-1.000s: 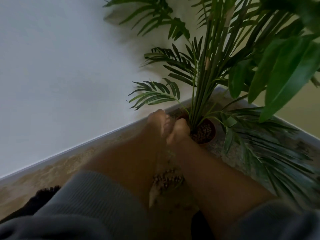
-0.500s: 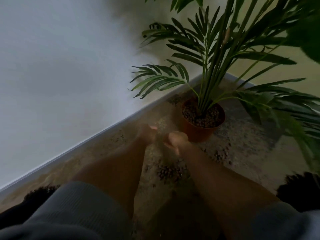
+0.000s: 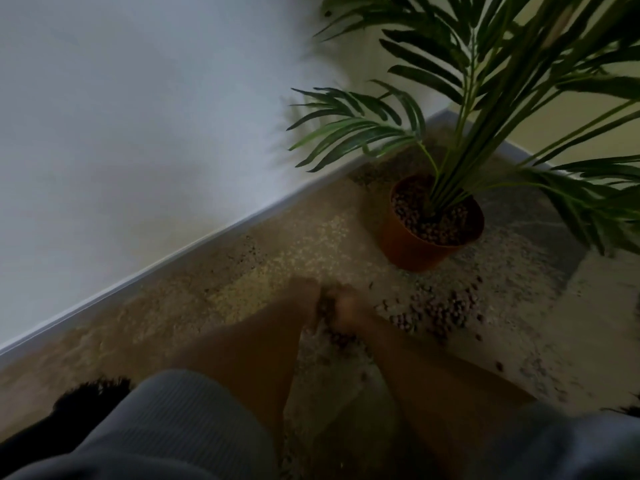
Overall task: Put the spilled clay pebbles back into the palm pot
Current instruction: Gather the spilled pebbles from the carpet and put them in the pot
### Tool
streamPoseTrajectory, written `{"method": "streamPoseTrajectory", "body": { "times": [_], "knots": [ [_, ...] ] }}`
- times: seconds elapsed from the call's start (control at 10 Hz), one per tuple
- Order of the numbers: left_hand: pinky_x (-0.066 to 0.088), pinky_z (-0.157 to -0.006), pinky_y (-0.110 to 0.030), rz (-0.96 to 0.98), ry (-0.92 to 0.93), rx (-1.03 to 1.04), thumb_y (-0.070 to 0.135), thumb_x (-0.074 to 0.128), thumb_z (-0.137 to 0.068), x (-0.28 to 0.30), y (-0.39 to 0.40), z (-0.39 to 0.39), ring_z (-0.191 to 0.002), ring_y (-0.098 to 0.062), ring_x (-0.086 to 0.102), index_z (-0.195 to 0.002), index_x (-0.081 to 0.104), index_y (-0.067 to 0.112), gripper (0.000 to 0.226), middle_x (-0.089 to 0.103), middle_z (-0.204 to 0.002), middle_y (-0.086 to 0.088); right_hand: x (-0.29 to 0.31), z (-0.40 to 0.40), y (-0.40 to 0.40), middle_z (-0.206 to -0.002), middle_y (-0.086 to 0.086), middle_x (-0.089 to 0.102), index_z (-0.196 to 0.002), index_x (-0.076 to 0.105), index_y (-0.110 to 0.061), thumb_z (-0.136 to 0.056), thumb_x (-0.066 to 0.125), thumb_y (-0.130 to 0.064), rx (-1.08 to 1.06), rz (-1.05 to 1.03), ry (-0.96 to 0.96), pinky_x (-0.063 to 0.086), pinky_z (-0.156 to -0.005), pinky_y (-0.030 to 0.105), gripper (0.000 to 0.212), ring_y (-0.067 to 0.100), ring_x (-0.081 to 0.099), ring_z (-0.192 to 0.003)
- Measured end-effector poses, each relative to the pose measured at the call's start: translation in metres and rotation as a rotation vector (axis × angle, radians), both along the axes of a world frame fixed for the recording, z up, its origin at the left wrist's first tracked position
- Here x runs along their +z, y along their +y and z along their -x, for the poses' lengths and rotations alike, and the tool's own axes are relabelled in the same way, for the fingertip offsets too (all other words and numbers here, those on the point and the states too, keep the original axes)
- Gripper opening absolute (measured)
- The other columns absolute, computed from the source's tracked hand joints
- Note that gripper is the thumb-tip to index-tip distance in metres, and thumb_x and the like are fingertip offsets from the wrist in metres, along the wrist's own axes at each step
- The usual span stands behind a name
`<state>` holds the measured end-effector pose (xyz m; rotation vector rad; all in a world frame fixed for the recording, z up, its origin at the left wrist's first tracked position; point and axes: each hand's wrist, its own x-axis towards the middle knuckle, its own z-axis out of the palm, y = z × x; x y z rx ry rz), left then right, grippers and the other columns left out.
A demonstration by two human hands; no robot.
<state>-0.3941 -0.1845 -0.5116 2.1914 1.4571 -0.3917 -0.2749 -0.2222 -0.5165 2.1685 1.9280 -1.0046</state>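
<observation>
The 2 hands, left hand (image 3: 304, 299) and right hand (image 3: 349, 306), meet cupped around pebbles (image 3: 325, 306) on the carpet (image 3: 277, 254). More lie near the pot (image 3: 408, 247).

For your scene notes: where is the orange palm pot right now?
In the head view, the orange palm pot stands right of centre on the carpet, near the wall corner, beyond both hands and the spilled pebbles.
</observation>
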Motion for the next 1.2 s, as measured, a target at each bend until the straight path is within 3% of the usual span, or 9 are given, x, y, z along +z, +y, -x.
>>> {"method": "streamPoseTrajectory", "body": {
  "times": [0.1, 0.2, 0.5, 0.7, 0.8, 0.9, 1.0, 1.1, 1.2],
  "knots": [
    [0.043, -0.102, -0.035, 0.096, -0.031, 0.015, 0.025, 0.086, -0.068, -0.022, -0.003, 0.011, -0.126, -0.028, 0.048, -0.134, 0.050, 0.009, 0.076, 0.048, -0.137, -0.012, -0.016, 0.000, 0.000, -0.155, 0.014, 0.032, -0.145, 0.044, -0.014, -0.094, 0.055, -0.024, 0.130, -0.041, -0.074, 0.029, -0.116, 0.036, 0.053, 0.032, 0.031, -0.141],
    [0.046, -0.095, -0.032, 0.155, -0.046, -0.025, 0.032, 0.093, -0.054, -0.023, 0.002, 0.018, -0.117, -0.023, 0.055, -0.125, 0.058, 0.014, 0.081, 0.058, -0.127, -0.006, -0.017, 0.004, 0.003, -0.138, 0.014, 0.045, -0.135, 0.053, -0.019, -0.087, 0.061, -0.019, 0.179, -0.113, -0.044, 0.045, -0.099, 0.037, 0.048, 0.032, 0.049, -0.122],
    [0.038, -0.060, -0.013, 0.152, -0.236, 0.066, 0.026, 0.082, -0.071, -0.028, 0.006, 0.031, -0.082, -0.011, 0.066, -0.087, 0.076, 0.020, 0.019, 0.073, -0.089, 0.001, -0.026, 0.004, 0.008, -0.126, 0.013, 0.050, -0.118, 0.066, -0.009, -0.089, 0.060, -0.015, 0.210, -0.155, 0.037, 0.040, -0.093, 0.028, 0.030, 0.030, 0.052, -0.113],
    [0.049, -0.084, -0.030, 0.075, -0.160, -0.066, 0.017, 0.060, -0.086, -0.018, -0.001, 0.027, -0.098, -0.024, 0.063, -0.099, 0.073, 0.012, 0.019, 0.069, -0.106, -0.007, -0.022, 0.009, 0.004, -0.123, 0.012, 0.061, -0.108, 0.072, -0.012, -0.087, 0.065, -0.027, 0.110, -0.197, 0.026, 0.040, -0.097, 0.025, 0.026, 0.028, 0.052, -0.117],
    [0.051, -0.088, -0.034, 0.144, -0.206, -0.006, 0.008, 0.060, -0.085, -0.018, 0.000, 0.026, -0.099, -0.025, 0.065, -0.098, 0.074, 0.007, 0.019, 0.071, -0.103, -0.010, -0.022, 0.010, 0.003, -0.100, 0.010, 0.071, -0.089, 0.074, -0.009, -0.085, 0.068, -0.028, -0.048, -0.180, 0.096, 0.045, -0.093, 0.025, 0.020, 0.026, 0.059, -0.107],
    [0.052, -0.080, -0.031, 0.213, -0.281, 0.091, 0.002, 0.061, -0.083, -0.013, -0.002, 0.027, -0.090, -0.026, 0.068, -0.094, 0.076, 0.005, 0.019, 0.073, -0.095, -0.014, -0.019, 0.005, 0.000, -0.098, 0.011, 0.072, -0.086, 0.071, -0.007, -0.085, 0.062, -0.014, -0.314, -0.092, 0.157, 0.050, -0.082, 0.025, 0.012, 0.025, 0.066, -0.097],
    [0.054, -0.078, -0.032, 0.307, -0.309, 0.163, -0.001, 0.059, -0.084, -0.008, -0.002, 0.028, -0.081, -0.023, 0.066, -0.096, 0.075, 0.002, 0.020, 0.073, -0.097, -0.017, -0.019, -0.001, -0.003, -0.097, 0.013, 0.070, -0.092, 0.070, -0.003, -0.087, 0.056, -0.006, -0.640, 0.041, 0.420, 0.056, -0.082, 0.033, 0.015, 0.022, 0.066, -0.083],
    [0.054, -0.057, -0.023, 0.495, -0.393, 0.375, -0.005, 0.054, -0.087, 0.001, -0.004, 0.020, -0.067, -0.016, 0.062, -0.095, 0.070, 0.003, 0.020, 0.069, -0.087, -0.011, -0.014, -0.001, -0.006, -0.095, 0.013, 0.066, -0.103, 0.067, 0.005, -0.089, 0.054, 0.005, -1.039, 0.120, 0.859, 0.060, -0.076, 0.030, 0.019, 0.018, 0.064, -0.075],
    [0.055, -0.069, -0.019, 0.758, -0.612, 0.658, -0.005, 0.045, -0.095, 0.015, -0.008, 0.008, -0.073, -0.011, 0.058, -0.095, 0.063, 0.003, 0.020, 0.062, -0.096, -0.009, -0.010, 0.001, -0.009, -0.087, 0.012, 0.066, -0.091, 0.066, 0.005, -0.092, 0.050, 0.003, -1.188, 0.176, 1.127, 0.058, -0.066, 0.023, 0.016, 0.016, 0.063, -0.079]
  ]
}}
